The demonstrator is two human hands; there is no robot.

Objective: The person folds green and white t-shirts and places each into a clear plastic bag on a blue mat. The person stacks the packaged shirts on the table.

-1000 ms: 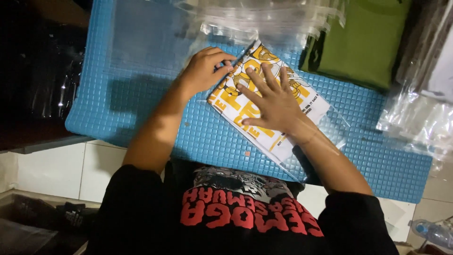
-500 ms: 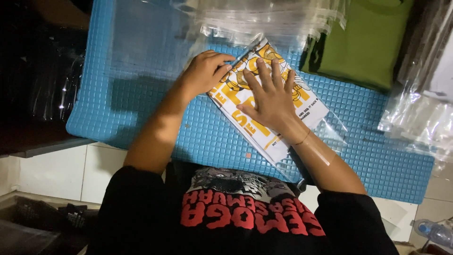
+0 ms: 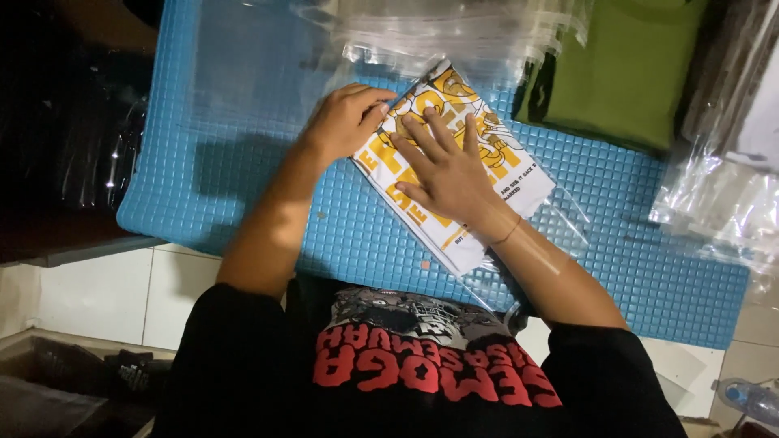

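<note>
A folded white garment with yellow print (image 3: 519,182) lies inside a clear plastic bag on the blue studded mat (image 3: 243,178). My right hand (image 3: 445,166) presses flat on top of it, fingers spread. My left hand (image 3: 345,122) rests at the bag's left edge with its fingers curled onto the plastic near the top corner. The bag's open end (image 3: 560,215) sticks out past the garment to the lower right.
A stack of empty clear bags (image 3: 454,32) lies at the mat's far edge. A folded green garment (image 3: 629,69) sits at the upper right, more clear bags (image 3: 718,195) to the right. A plastic bottle (image 3: 751,397) lies at the bottom right, white tiles around the mat.
The bagged garment has slid a little to the left and toward me. My right hand moved left with it, still flat on top. My left hand stayed at the bag's left edge.
</note>
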